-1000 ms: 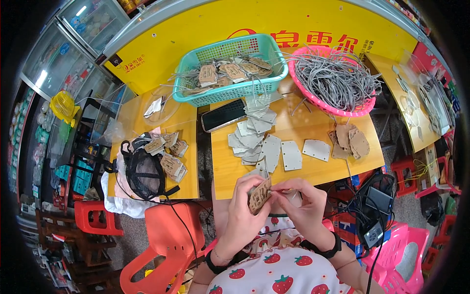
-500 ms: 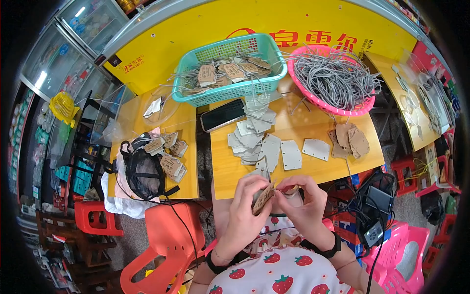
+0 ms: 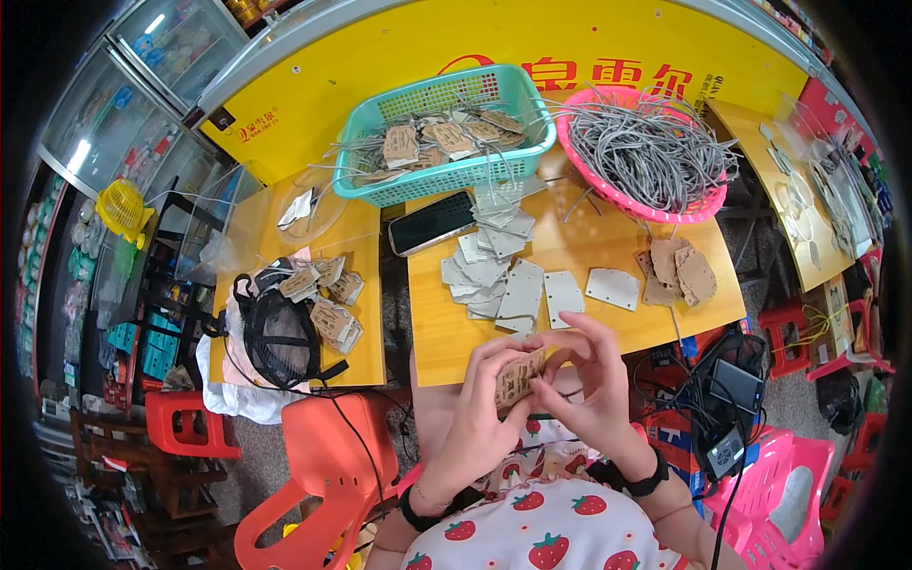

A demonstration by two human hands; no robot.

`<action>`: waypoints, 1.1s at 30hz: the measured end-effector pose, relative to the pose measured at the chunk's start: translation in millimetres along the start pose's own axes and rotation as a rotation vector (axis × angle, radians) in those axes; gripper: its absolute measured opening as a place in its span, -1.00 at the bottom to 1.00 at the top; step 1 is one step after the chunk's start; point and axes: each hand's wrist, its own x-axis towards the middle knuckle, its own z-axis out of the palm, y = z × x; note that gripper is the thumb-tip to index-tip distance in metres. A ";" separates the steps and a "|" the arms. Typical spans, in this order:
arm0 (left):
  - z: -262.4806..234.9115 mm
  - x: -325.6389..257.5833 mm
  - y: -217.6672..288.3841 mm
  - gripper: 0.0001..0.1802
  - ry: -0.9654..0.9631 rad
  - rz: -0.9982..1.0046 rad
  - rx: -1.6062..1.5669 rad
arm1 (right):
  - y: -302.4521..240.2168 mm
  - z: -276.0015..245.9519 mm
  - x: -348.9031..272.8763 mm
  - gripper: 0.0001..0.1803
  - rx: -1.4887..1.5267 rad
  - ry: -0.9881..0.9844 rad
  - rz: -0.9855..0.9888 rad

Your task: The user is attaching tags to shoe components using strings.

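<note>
Just off the table's near edge, my left hand (image 3: 486, 394) is closed around a brown printed cardboard tag (image 3: 519, 378). Its thumb lies across the lower edge, fingers behind. My right hand (image 3: 597, 399) pinches the tag's right edge with thumb and forefinger, the other fingers raised. A thin grey strand (image 3: 570, 392) shows by the right fingers; its ends are hidden. Beyond the hands, pale tags (image 3: 483, 261) lie in an overlapping pile, with two single pale tags (image 3: 565, 299) beside it. Brown tags (image 3: 682, 271) are stacked farther right.
A teal basket (image 3: 446, 190) of tags with cords and a pink basket (image 3: 579, 161) of grey cords stand at the back. A phone (image 3: 432, 224) lies by the pile. On the left table (image 3: 370, 285) are more tags and a black mesh bag (image 3: 280, 337). An orange chair (image 3: 337, 442) stands near.
The cardboard tag has turned so its printed face shows more. My right hand has shifted, its upper fingers lifting and spreading, while thumb and forefinger stay at the tag's edge.
</note>
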 end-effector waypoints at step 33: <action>-25.2 4.7 -32.0 -0.20 -0.446 -0.528 -0.580 | 6.6 -68.4 25.7 -0.64 -0.135 0.071 0.081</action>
